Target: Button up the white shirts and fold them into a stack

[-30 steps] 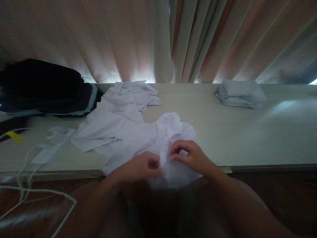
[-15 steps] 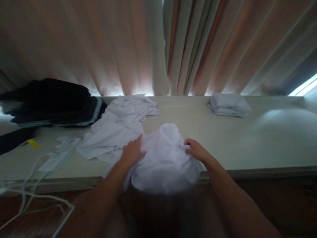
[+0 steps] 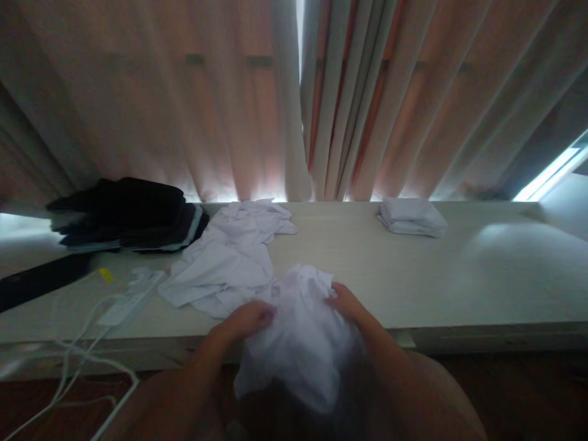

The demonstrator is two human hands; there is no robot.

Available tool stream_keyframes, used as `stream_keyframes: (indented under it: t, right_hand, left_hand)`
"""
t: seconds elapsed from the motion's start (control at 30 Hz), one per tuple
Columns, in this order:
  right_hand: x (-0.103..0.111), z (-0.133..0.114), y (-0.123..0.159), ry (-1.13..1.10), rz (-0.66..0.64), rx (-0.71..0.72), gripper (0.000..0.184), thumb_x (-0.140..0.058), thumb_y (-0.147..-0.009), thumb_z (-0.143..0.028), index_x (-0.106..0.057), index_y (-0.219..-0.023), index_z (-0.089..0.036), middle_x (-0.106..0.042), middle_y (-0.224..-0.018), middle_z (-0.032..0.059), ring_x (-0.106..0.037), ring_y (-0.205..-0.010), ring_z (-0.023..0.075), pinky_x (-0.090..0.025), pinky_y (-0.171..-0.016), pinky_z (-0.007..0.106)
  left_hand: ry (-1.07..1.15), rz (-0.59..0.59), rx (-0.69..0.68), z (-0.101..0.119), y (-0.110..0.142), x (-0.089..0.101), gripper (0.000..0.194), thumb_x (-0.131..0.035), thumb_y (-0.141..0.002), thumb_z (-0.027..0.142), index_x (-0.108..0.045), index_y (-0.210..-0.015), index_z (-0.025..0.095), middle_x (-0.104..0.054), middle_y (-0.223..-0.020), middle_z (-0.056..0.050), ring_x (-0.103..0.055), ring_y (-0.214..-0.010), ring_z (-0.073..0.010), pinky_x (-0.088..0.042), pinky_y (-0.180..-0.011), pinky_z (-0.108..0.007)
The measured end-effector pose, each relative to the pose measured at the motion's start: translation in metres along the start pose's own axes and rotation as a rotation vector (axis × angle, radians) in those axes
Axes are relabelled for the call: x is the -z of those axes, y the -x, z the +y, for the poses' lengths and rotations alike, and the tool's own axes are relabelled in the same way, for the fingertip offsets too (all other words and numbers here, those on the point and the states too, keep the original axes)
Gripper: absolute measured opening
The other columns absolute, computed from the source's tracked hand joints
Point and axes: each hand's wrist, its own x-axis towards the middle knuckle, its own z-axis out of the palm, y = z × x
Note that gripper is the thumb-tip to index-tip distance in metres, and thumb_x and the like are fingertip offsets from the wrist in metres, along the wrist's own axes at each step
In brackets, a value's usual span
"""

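A crumpled white garment hangs over the front edge of the ledge, its lower part blurred. Its exact kind cannot be made out. My left hand grips it at the left side, the fingertips partly hidden by cloth. On the opposite side my right hand is closed on its upper right edge, with most of the fingers behind the fabric. Just beyond my left hand, a loose heap of white garments spreads over the ledge.
Dark folded clothes are stacked at the back left. A white power strip with trailing cables lies in front of them. One folded white garment rests at the back right of the pale ledge. Curtains hang behind.
Both hands have drawn closer together and lower, toward me, bringing the white garment along. It now bunches more narrowly and hangs off the edge. The view has tilted upward slightly.
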Motion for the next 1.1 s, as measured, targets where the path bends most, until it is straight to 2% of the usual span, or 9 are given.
stream_keyframes:
  t: [0.17, 0.3, 0.4, 0.6, 0.7, 0.77, 0.83, 1.0, 1.1]
  right_hand:
    - [0.007, -0.009, 0.008, -0.018, 0.008, 0.161, 0.041, -0.060, -0.070, -0.016, -0.072, -0.109, -0.014, -0.068, -0.125, 0.0123, -0.060, -0.119, 0.0286, -0.040, -0.107, 0.041]
    - [0.006, -0.013, 0.021, 0.001, 0.085, 0.169, 0.043, -0.056, -0.074, -0.018, -0.070, -0.114, -0.016, -0.069, -0.123, 0.0115, -0.060, -0.118, 0.0279, -0.042, -0.106, 0.040]
    - [0.004, -0.013, 0.037, 0.033, 0.194, 0.108, 0.042, -0.054, -0.079, -0.024, -0.065, -0.118, -0.015, -0.068, -0.123, 0.0138, -0.061, -0.116, 0.0282, -0.044, -0.102, 0.040]
    - [0.016, -0.015, 0.092, 0.129, 0.223, 0.010, 0.016, -0.059, -0.079, -0.028, -0.062, -0.091, -0.018, -0.071, -0.090, 0.0113, -0.066, -0.087, 0.0276, -0.050, -0.085, 0.042]
    - [0.029, -0.036, 0.117, 0.133, 0.190, 0.050, 0.058, -0.075, -0.068, -0.031, -0.054, -0.121, -0.018, -0.066, -0.114, 0.0156, -0.064, -0.103, 0.0309, -0.048, -0.091, 0.045]
    - [0.036, -0.063, 0.129, 0.133, 0.210, 0.227, 0.103, -0.085, -0.060, -0.038, -0.031, -0.145, -0.020, -0.044, -0.145, 0.0212, -0.048, -0.131, 0.0342, -0.040, -0.105, 0.048]
    - [0.039, -0.096, 0.134, 0.167, 0.202, 0.476, 0.118, -0.088, -0.059, -0.043, -0.019, -0.152, -0.023, -0.025, -0.158, 0.0202, -0.027, -0.145, 0.0332, -0.028, -0.115, 0.050]
    - [0.030, -0.142, 0.133, 0.364, -0.035, 0.774, 0.026, -0.075, -0.076, -0.023, -0.063, -0.099, -0.023, -0.067, -0.102, 0.0054, -0.059, -0.105, 0.0229, -0.039, -0.102, 0.041]
    - [0.021, -0.128, 0.138, 0.423, 0.146, 0.796, 0.014, -0.062, -0.074, -0.008, -0.058, -0.078, -0.020, -0.064, -0.081, 0.0030, -0.056, -0.077, 0.0178, -0.044, -0.079, 0.031]
  left_hand:
    - [0.074, 0.297, -0.003, 0.017, -0.031, 0.000, 0.055, -0.055, -0.087, 0.030, -0.045, -0.138, 0.014, -0.052, -0.138, -0.017, -0.056, -0.115, -0.0229, -0.044, -0.099, -0.036]
    - [0.095, 0.215, -0.136, 0.024, -0.039, -0.003, 0.044, -0.061, -0.080, 0.029, -0.060, -0.123, 0.018, -0.065, -0.124, -0.010, -0.062, -0.108, -0.0231, -0.047, -0.095, -0.033]
    - [0.040, 0.205, -0.174, 0.025, -0.026, 0.004, 0.017, -0.059, -0.077, 0.024, -0.069, -0.090, 0.019, -0.072, -0.097, -0.007, -0.064, -0.096, -0.0248, -0.048, -0.092, -0.035]
    - [-0.108, 0.360, -0.294, 0.046, 0.028, 0.037, 0.028, -0.050, -0.084, 0.024, -0.070, -0.105, 0.019, -0.069, -0.106, -0.014, -0.060, -0.104, -0.0285, -0.044, -0.098, -0.042]
    - [-0.312, 0.504, -0.499, 0.070, 0.056, 0.055, 0.029, -0.047, -0.090, 0.024, -0.071, -0.105, 0.019, -0.066, -0.086, -0.012, -0.060, -0.087, -0.0253, -0.046, -0.084, -0.040]
    - [-0.426, 0.597, -0.648, 0.088, 0.073, 0.065, 0.029, -0.046, -0.093, 0.022, -0.071, -0.108, 0.018, -0.063, -0.077, -0.009, -0.057, -0.078, -0.0218, -0.045, -0.078, -0.036]
    - [-0.495, 0.664, -0.763, 0.104, 0.088, 0.072, 0.029, -0.046, -0.095, 0.020, -0.069, -0.114, 0.018, -0.061, -0.075, -0.006, -0.056, -0.076, -0.0197, -0.043, -0.075, -0.034]
    - [-0.546, 0.703, -0.841, 0.123, 0.114, 0.079, 0.028, -0.047, -0.095, 0.018, -0.066, -0.115, 0.017, -0.060, -0.076, -0.005, -0.055, -0.073, -0.0188, -0.044, -0.071, -0.032]
    - [-0.494, 0.675, -0.735, 0.114, 0.126, 0.078, 0.027, -0.045, -0.093, 0.021, -0.065, -0.112, 0.017, -0.065, -0.085, -0.008, -0.059, -0.080, -0.0208, -0.048, -0.074, -0.034]
